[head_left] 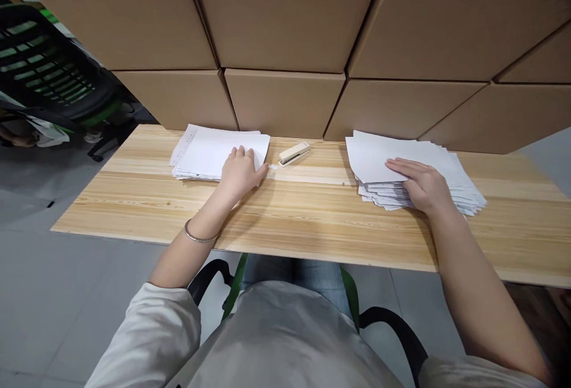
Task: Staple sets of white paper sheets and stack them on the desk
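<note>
My left hand [241, 172] rests on the right part of a stack of white paper [209, 147], fingers over the top sheet and thumb spread out at the stack's edge. A thin metal bangle [200, 239] circles that wrist. My right hand [422, 182] lies on a thicker, uneven stack of paper [461, 182], its fingers stretched over the top sheet [379, 156]. The thumb is by that sheet's near edge; whether it presses under the paper is unclear. Between the stacks sits a cream stapler [294, 154], nearer the left one, touched by neither hand.
Large brown cardboard boxes [285, 102] are stacked like a wall along the far edge of the wooden table [289, 221]. A black mesh office chair [49, 72] stands off to the left. My own chair's armrests [392, 322] flank my lap below the table edge.
</note>
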Demonstrator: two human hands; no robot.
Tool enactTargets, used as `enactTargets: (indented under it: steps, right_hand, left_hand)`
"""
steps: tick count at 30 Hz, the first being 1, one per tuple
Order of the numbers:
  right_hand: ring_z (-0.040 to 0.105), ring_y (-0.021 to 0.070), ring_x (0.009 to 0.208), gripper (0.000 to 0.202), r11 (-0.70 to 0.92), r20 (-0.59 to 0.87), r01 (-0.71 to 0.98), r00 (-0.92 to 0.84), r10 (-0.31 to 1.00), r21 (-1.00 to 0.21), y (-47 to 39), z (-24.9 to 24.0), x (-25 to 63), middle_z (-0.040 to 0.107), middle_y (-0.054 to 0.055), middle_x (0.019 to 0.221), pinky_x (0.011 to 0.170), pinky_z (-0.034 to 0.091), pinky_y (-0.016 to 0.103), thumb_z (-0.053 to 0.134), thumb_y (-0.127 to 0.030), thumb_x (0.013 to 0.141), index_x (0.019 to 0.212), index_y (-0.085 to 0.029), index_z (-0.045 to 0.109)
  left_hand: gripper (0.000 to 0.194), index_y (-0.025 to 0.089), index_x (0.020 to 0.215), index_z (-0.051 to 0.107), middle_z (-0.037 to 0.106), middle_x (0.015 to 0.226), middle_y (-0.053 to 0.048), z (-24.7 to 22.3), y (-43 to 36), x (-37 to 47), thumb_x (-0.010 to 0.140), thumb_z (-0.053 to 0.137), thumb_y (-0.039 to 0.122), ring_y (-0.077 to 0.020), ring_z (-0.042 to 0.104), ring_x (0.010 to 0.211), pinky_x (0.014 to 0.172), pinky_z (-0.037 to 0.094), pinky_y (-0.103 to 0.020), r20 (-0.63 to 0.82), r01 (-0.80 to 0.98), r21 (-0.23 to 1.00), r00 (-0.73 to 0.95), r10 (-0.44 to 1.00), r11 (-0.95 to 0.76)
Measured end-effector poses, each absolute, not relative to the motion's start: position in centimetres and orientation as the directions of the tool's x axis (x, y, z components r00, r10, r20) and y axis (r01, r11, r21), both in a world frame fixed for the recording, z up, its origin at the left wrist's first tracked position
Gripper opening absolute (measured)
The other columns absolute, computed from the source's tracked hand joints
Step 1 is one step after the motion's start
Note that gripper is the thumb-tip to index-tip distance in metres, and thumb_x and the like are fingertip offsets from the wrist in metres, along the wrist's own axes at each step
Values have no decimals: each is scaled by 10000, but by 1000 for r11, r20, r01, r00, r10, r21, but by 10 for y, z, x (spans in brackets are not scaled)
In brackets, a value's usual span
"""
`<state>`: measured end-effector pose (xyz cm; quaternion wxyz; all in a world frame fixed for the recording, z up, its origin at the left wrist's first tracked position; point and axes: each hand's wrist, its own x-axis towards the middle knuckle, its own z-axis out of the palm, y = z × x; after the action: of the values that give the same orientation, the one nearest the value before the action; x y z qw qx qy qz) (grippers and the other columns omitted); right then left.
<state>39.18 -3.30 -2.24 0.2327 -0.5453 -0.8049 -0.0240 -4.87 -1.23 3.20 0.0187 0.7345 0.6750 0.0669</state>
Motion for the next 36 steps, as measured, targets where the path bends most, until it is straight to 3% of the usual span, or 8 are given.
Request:
enactTargets:
  steps: [8, 13, 16, 18, 21, 24, 31, 36]
  right_hand:
    - [545, 224, 1307, 523, 383, 323, 906, -314, 893, -179, -36, -12, 389, 645, 110, 1329, 1127, 354, 417, 366, -163, 823, 1251, -136, 667]
    - [570, 269, 1271, 437, 413, 565, 906, -296, 770, -87, -48, 11, 367, 689, 169, 1237, 1139, 311, 450, 432, -238, 833, 1162, -131, 699]
    - [671, 285, 1029, 383, 388, 665, 890, -140, 734, -240, -62, 28, 322, 752, 152, 980, 964, 456, 455, 425, -365, 866, 971, -177, 742]
    - [684, 235, 731, 417, 430, 522, 720, -110, 846, -545, -70, 37, 282, 732, 104, 772, 711, 537, 387, 416, -456, 892, 901, -185, 733]
    - [676, 198, 567, 580, 3, -84, 364, -225, 971, -931, -77, 43, 223, 755, 126, 940, 462, 504, 311, 386, -584, 922, 1198, -155, 662]
    - [712, 211, 638, 628, -196, -263, 239, -293, 919, -951, -78, 39, 185, 728, 136, 1123, 526, 557, 325, 510, -624, 870, 1310, -180, 572]
    - [668, 269, 987, 318, 49, 17, 435, -76, 997, -899, -70, 17, 176, 736, 87, 1071, 838, 521, 379, 611, -356, 786, 1043, -175, 660]
    - [628, 190, 610, 216, -142, -242, 468, -161, 957, -872, -67, 11, 193, 697, 33, 740, 547, 493, 300, 581, -393, 803, 827, -182, 622]
  left_hand:
    - [355, 175, 869, 724, 733, 855, -137, 60, -16, -55, 894, 391, 297, -275, 661, 825, 725, 437, -343, 6, 954, 300, -19, 1000, 16]
    - [326, 189, 697, 649, 687, 746, -102, 68, -27, -54, 897, 425, 316, -231, 606, 699, 643, 380, -326, 243, 928, 371, -63, 968, -33]
    - [330, 192, 602, 526, 597, 701, -54, 67, -36, -46, 904, 462, 309, -167, 540, 650, 623, 370, -293, 369, 837, 484, 70, 927, -256]
    - [366, 196, 579, 446, 508, 631, -13, 65, -43, -39, 926, 463, 309, -132, 485, 601, 592, 355, -269, 404, 716, 554, 215, 889, -425]
    - [395, 196, 592, 414, 439, 555, 28, 57, -54, -26, 970, 434, 311, -100, 435, 532, 562, 340, -248, 384, 559, 584, 449, 807, -589]
    - [356, 185, 662, 501, 547, 606, 11, 44, -61, -16, 990, 405, 284, -99, 496, 558, 579, 365, -240, 381, 449, 517, 641, 666, -728]
    - [341, 180, 814, 632, 696, 745, -35, 27, -64, -12, 1008, 391, 324, -134, 617, 672, 577, 379, -257, 334, 293, 277, 863, 378, -915]
    - [441, 197, 668, 545, 591, 627, -27, 49, -51, -30, 1012, 334, 373, -142, 548, 620, 611, 379, -282, 444, 691, 351, 472, 762, -632]
